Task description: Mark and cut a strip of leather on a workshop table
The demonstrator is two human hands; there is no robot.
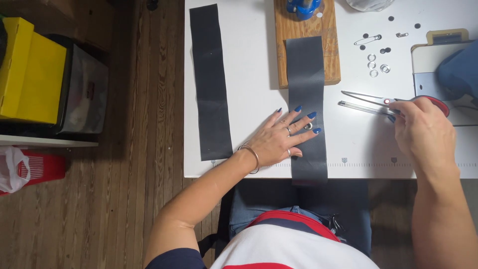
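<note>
— While the left hand [279, 139] lies flat on the table, what is under it?

— A dark grey strip of cloth [306, 99]. The hand is open, fingers spread, pressing on the strip's left edge near its lower part. A small metal ring [308, 126] sits on the strip right by the fingertips.

— Where does that strip run?

— From a wooden board [304, 30] at the far side of the white table [254, 89], straight toward the person, with its near end hanging over the table's front edge.

— And the right hand [423, 132]?

— It is closed around the red handles of a pair of scissors [383, 99]. The blades are shut or nearly so and point left toward the strip, though they stay apart from it. A clear pen [361, 107] lies just beside the blades, on their near side.

— Anything else on the table?

— A second dark strip [210, 82] lies to the left, well apart from the first one. To the right of the board there are a few more metal rings [376, 66], a safety pin [368, 40] and some small dark dots. A blue tool [302, 7] stands on the far end of the board.

— And off the table?

— A yellow box [30, 69] stands on the wooden floor to the left.
</note>
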